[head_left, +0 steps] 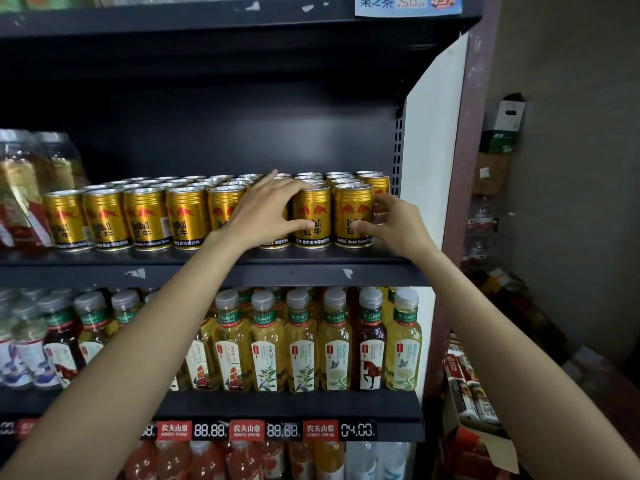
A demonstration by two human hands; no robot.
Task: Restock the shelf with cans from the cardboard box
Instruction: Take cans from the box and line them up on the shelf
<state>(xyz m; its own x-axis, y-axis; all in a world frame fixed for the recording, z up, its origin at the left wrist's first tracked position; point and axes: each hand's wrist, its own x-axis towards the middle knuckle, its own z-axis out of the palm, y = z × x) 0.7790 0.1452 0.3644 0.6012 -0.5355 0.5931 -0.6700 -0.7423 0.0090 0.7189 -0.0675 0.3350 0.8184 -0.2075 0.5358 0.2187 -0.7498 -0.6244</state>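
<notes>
Dark shelf (207,259) of gold "Red Bull" cans (145,218), both hands (266,211) among them

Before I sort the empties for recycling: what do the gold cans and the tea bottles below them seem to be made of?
Gold cans: likely metal, glossy gold print with bare silvery ribbed shoulders and rims. Tea bottles: apparently clear plastic, since the liquid shows through; matte paper-like labels and grey caps that look like plastic.
</notes>
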